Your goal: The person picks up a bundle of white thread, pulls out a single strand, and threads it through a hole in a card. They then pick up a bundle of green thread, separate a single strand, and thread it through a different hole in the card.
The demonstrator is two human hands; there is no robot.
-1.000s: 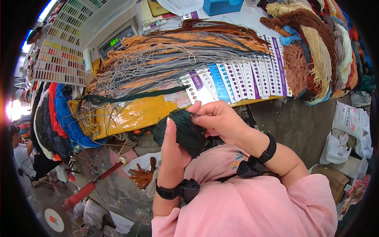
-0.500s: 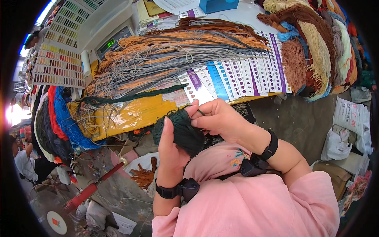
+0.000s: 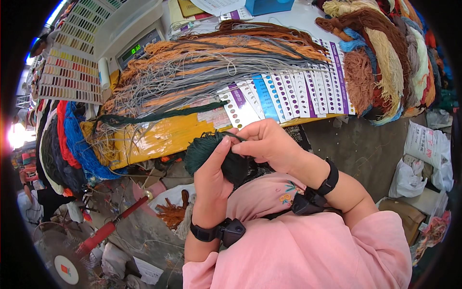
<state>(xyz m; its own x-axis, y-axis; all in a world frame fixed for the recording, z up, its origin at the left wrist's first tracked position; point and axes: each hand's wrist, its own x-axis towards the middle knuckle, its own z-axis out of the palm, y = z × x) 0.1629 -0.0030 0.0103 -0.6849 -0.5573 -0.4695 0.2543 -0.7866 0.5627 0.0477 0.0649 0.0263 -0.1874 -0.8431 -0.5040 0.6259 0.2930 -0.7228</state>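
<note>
A thick bundle of dark green yarn (image 3: pixel 207 147) is held in front of my body, just off the table's near edge. My left hand (image 3: pixel 214 176) wraps round it from below, its thumb pressed on top. With fingers pinched together, my right hand (image 3: pixel 262 142) grips strands of the same yarn at the bundle's upper right. The two hands nearly touch there. Beyond them, a dark green strand (image 3: pixel 163 114) lies along the table's yellow edge, its right end at the white punched cards (image 3: pixel 240 108).
Grey and orange yarn (image 3: pixel 183 62) covers the table. A digital scale (image 3: pixel 137 45) and a colour sample chart (image 3: pixel 72 62) stand at the left. Yarn hanks hang at both ends, blue (image 3: pixel 84 144) and cream (image 3: pixel 385 62) among them. A fan (image 3: pixel 67 265) stands at the lower left.
My left thumb has tipped right, across the bundle toward my right fingers. The right hand has shifted slightly left, drawing closer to the thumb.
</note>
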